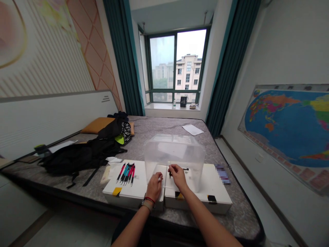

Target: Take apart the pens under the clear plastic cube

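My left hand (155, 185) is closed above the left white box, fingertips pinched around something small and pale that I cannot make out. Just beside it, my right hand (178, 175) pinches a small black piece (170, 174) that hangs below its fingertips; it looks like part of a pen. A short black pen part (185, 168) lies behind the right hand. Around and behind both hands stands a clear plastic bin (177, 149); I cannot tell how far the hands reach into it. Left of it, several red, teal and black pens (125, 174) lie side by side.
Two white boxes (217, 181) form the work surface on a grey bed (138, 132). A black backpack (84, 154) and an orange cushion (99, 125) lie to the left. A sheet of paper (192, 129) lies farther back. A blurred purple packet (222, 174) is at the right.
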Demonstrator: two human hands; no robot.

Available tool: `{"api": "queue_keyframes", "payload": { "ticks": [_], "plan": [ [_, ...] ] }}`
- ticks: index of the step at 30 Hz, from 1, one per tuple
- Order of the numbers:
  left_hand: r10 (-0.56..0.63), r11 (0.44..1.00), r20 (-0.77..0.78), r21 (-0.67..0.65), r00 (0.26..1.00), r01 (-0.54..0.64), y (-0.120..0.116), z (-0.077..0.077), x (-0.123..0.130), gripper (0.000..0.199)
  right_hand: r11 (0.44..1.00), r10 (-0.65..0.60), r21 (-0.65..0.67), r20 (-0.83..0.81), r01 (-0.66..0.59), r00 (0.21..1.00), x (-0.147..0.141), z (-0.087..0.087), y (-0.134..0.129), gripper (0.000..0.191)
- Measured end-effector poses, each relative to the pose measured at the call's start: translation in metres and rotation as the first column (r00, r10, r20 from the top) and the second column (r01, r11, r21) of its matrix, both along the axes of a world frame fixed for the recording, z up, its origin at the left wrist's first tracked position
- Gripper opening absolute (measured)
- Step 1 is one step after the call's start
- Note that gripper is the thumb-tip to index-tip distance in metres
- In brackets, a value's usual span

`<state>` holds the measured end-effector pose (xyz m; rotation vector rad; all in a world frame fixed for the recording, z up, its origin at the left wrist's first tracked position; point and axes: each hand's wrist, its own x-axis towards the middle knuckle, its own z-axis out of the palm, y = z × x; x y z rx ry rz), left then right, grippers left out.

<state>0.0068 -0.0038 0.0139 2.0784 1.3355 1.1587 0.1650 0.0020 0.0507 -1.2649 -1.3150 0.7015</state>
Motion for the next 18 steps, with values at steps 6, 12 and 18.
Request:
{"api": "queue_keyframes", "payload": {
  "ticks": [6,12,18],
  "plan": [
    [0.032,0.997,-0.083,-0.065,0.996,-0.037,0.000,0.001,0.000,0.021,0.985,0.166,-0.046,0.493,-0.166,0.854,0.027,0.026,-0.014,0.019],
    [0.042,0.994,-0.225,-0.090,0.973,-0.064,0.000,-0.002,0.000,0.011,0.925,0.352,-0.190,0.758,-0.330,0.550,0.036,0.054,-0.027,0.021],
    [0.030,0.994,-0.310,-0.087,0.950,-0.059,-0.001,-0.001,0.000,0.011,0.932,0.331,-0.214,0.830,-0.293,0.448,0.035,0.058,-0.027,0.020]
  ]
}}
